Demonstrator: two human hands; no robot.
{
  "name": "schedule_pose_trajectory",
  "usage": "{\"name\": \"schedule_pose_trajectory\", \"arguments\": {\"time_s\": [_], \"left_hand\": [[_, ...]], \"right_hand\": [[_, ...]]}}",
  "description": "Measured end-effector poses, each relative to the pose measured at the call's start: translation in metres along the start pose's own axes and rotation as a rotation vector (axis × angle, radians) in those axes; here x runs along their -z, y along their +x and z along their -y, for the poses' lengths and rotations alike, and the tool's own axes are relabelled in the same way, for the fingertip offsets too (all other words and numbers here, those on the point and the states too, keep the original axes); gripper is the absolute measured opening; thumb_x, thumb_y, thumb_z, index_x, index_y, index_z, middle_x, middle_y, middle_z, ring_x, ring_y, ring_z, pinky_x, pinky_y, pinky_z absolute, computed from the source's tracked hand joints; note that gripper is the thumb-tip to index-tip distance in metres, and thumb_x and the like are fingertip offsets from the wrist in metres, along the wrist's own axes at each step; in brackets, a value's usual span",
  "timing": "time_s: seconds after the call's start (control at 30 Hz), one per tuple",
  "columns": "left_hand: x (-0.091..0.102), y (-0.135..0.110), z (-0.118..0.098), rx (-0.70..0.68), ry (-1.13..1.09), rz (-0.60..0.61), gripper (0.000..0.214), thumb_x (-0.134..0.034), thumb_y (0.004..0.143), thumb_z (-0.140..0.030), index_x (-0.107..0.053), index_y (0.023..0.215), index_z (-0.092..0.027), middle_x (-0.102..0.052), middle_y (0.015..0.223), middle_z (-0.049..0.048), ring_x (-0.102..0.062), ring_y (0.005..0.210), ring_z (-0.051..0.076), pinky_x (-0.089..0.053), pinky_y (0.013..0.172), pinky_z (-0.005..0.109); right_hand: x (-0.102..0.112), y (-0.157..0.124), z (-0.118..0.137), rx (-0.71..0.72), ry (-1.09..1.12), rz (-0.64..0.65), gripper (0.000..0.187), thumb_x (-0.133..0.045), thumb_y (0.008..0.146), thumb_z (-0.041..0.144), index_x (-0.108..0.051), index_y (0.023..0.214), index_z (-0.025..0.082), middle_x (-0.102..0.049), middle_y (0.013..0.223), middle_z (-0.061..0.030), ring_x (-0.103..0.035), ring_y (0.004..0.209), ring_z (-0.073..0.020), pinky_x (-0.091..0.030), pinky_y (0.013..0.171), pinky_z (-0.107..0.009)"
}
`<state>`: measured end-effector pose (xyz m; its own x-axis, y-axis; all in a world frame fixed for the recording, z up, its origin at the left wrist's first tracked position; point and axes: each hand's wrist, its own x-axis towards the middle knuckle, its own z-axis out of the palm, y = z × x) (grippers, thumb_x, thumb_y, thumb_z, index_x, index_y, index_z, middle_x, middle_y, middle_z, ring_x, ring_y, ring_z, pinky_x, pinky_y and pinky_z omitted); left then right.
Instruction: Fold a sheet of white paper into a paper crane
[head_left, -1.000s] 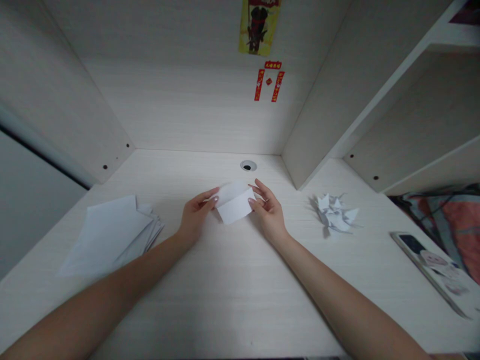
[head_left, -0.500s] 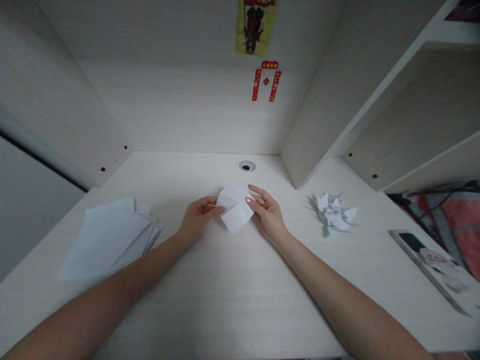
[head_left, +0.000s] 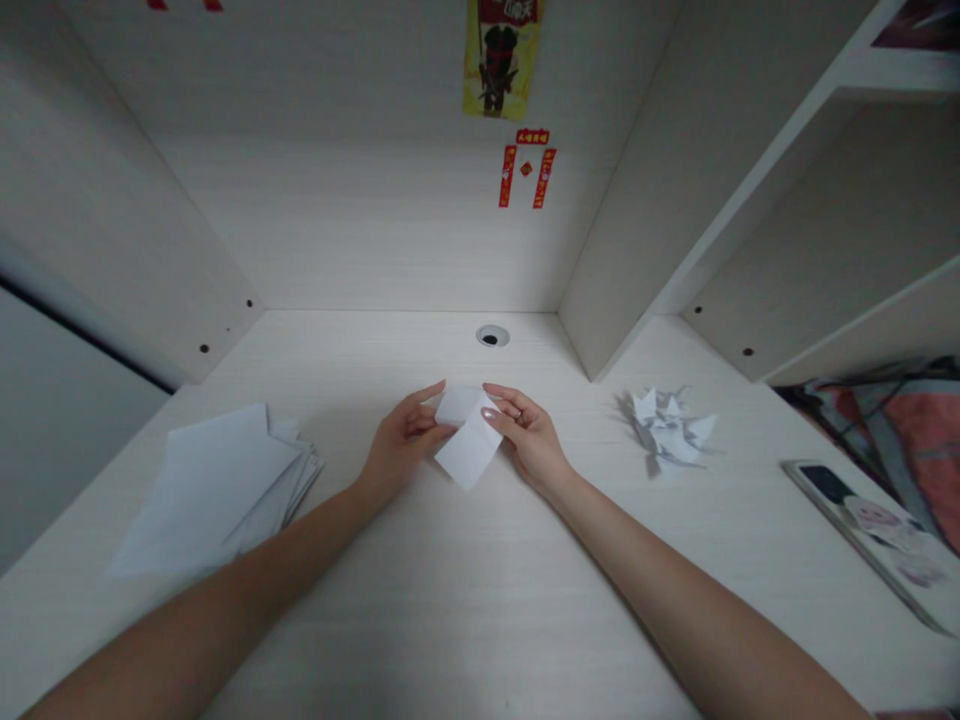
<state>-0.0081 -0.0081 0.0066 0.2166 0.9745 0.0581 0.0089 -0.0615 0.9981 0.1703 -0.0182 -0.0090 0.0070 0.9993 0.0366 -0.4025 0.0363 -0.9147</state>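
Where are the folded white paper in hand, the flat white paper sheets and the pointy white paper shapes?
Folded white paper [head_left: 469,446]: head view, on its lower part.
Flat white paper sheets [head_left: 215,474]: head view, on the top sheet.
Pointy white paper shapes [head_left: 672,438]: head view, mid-cluster.

Home-like desk nook — pale panelled walls, red couplet stickers, phone, crumpled cloth
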Motion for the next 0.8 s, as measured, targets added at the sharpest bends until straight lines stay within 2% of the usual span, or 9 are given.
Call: {"name": "schedule_pose_trajectory", "arguments": {"time_s": [0.13,0.2,0.27,0.4,0.57,0.67,0.8], "left_hand": [[0.002,-0.003,-0.002,-0.089,0.183,0.023,0.036,-0.062,0.075,-0.038,-0.067,0.106,-0.020,-0.067,0.085,0.0040,-0.058,0.075,0.014,-0.044,0.068,0.026],[0.005,-0.003,-0.004,-0.144,0.244,0.019,0.033,-0.055,0.080,-0.040,-0.070,0.102,-0.021,-0.066,0.087,0.0045,-0.056,0.077,0.015,-0.043,0.071,0.027],[0.007,-0.004,-0.005,-0.180,0.240,0.037,0.036,-0.053,0.081,-0.044,-0.069,0.104,-0.021,-0.065,0.088,0.0050,-0.055,0.079,0.016,-0.043,0.073,0.028],[0.008,-0.006,-0.007,-0.191,0.179,0.109,0.050,-0.066,0.069,-0.046,-0.063,0.114,-0.025,-0.059,0.108,0.0069,-0.054,0.095,0.021,-0.046,0.075,0.029],[0.005,-0.009,-0.010,-0.195,0.340,0.099,0.069,-0.075,0.062,-0.038,-0.050,0.127,-0.030,-0.049,0.126,0.0065,-0.047,0.112,0.024,-0.047,0.083,0.032],[0.003,-0.010,-0.011,-0.244,0.398,0.090,0.073,-0.075,0.062,-0.037,-0.047,0.129,-0.030,-0.049,0.127,0.0067,-0.048,0.112,0.023,-0.046,0.085,0.032],[0.002,-0.009,-0.008,-0.295,0.430,0.049,0.065,-0.073,0.065,-0.037,-0.052,0.125,-0.028,-0.055,0.119,0.0069,-0.053,0.102,0.020,-0.048,0.081,0.031]], "right_hand": [[0.001,0.001,0.000,0.008,0.005,-0.007,0.039,-0.077,0.062,0.031,-0.066,0.099,0.024,-0.069,0.078,0.0001,-0.061,0.067,-0.0131,-0.047,0.066,-0.027],[0.001,0.001,0.000,0.007,-0.003,-0.019,0.040,-0.077,0.061,0.032,-0.066,0.099,0.023,-0.069,0.077,0.0001,-0.060,0.067,-0.0132,-0.047,0.066,-0.027],[0.001,0.001,0.000,0.008,-0.014,-0.034,0.041,-0.077,0.060,0.033,-0.066,0.099,0.023,-0.068,0.076,0.0003,-0.060,0.066,-0.0132,-0.048,0.065,-0.027],[0.002,0.002,0.000,0.004,-0.015,-0.050,0.040,-0.077,0.060,0.034,-0.066,0.098,0.023,-0.069,0.077,0.0002,-0.060,0.065,-0.0131,-0.047,0.063,-0.027],[0.003,0.003,0.000,-0.007,-0.007,-0.084,0.041,-0.077,0.060,0.034,-0.066,0.098,0.022,-0.068,0.075,0.0001,-0.059,0.064,-0.0136,-0.047,0.062,-0.026],[0.003,0.003,0.000,-0.023,0.022,-0.086,0.041,-0.077,0.060,0.033,-0.066,0.098,0.022,-0.068,0.074,0.0008,-0.059,0.062,-0.0127,-0.047,0.061,-0.026],[0.002,0.002,0.002,-0.041,0.067,-0.084,0.038,-0.078,0.059,0.031,-0.067,0.094,0.022,-0.069,0.075,0.0013,-0.058,0.062,-0.0115,-0.046,0.061,-0.025]]}}
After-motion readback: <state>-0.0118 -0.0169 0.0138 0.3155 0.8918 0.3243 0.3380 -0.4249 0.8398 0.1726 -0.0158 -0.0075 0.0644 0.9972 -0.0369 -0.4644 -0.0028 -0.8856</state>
